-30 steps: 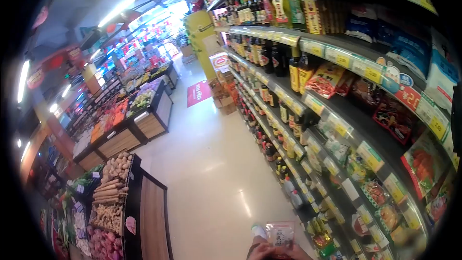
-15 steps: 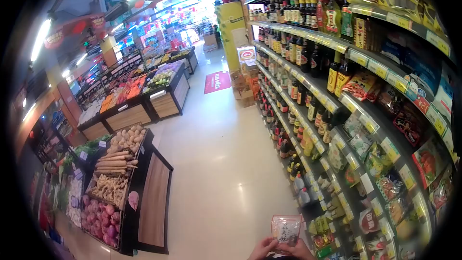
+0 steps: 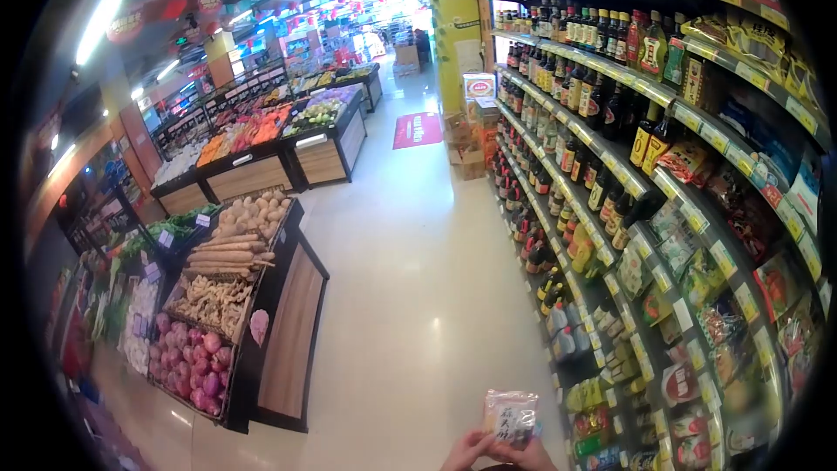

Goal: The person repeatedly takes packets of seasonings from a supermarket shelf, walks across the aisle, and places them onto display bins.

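At the bottom of the head view, a small clear plastic food packet [image 3: 511,415] with dark printed characters stands upright between my hands. My left hand [image 3: 468,451] grips its lower left edge with the fingers closed. My right hand [image 3: 529,455] holds the lower right edge, its fingers bent round the packet. The contents are too small to make out. Closest to the packet on the right are the lower shelves with bagged goods [image 3: 591,421].
Tall shelves [image 3: 645,83] with bottles and packets line the right. On the left stands a produce stand [image 3: 283,331] with red onions [image 3: 187,366], ginger [image 3: 209,301] and potatoes [image 3: 248,214]. A pale tiled aisle [image 3: 410,270] runs between them, past cardboard boxes [image 3: 466,153] and a red floor mat [image 3: 418,130].
The shelves and produce stand have shifted right in view as my head turned slightly left. Both hands still hold the packet, which now sits a little further left and tilts differently.
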Tool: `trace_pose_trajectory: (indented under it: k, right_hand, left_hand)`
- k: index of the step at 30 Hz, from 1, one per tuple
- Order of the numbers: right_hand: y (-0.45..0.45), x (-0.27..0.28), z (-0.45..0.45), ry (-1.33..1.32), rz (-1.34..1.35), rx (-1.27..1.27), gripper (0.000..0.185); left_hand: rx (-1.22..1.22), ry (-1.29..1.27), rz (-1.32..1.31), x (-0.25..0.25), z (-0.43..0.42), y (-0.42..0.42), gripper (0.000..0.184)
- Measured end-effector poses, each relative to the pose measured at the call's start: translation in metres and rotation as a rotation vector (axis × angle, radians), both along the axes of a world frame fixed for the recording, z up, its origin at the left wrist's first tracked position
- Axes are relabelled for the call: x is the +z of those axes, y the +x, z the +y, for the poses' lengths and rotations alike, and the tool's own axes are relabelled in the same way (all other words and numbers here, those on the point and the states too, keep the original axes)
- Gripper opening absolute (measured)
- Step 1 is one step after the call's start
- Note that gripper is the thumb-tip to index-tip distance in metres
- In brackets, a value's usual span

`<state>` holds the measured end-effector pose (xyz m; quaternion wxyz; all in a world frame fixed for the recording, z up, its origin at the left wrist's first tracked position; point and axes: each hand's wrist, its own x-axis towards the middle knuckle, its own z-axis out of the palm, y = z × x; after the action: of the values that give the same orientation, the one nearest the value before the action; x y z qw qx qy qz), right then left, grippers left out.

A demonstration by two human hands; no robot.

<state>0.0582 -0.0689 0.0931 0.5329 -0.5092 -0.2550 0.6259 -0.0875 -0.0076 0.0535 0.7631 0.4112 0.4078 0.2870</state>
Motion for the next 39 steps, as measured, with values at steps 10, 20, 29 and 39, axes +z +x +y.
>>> trace_pose_trajectory:
  k: [10, 20, 29, 39]
  right_hand:
    - [-0.057, -0.062, 0.002, -0.048, -0.367, 0.237, 0.013]
    - [-0.099, -0.035, 0.003, 0.175, -0.389, 0.845, 0.041]
    - [-0.119, -0.037, 0.009, -0.024, -0.112, 0.989, 0.038]
    - [-0.186, -0.09, 0.028, -0.256, -0.085, 1.26, 0.039]
  left_hand:
    - [0.289, 0.008, 0.034, -0.043, -0.037, -0.077, 0.028]
    - [0.553, 0.047, 0.087, 0.014, -0.103, -0.135, 0.025]
    - [0.651, 0.089, 0.253, -0.01, -0.132, -0.152, 0.033]
    - [0.841, 0.069, 0.38, -0.056, -0.154, -0.198, 0.034]
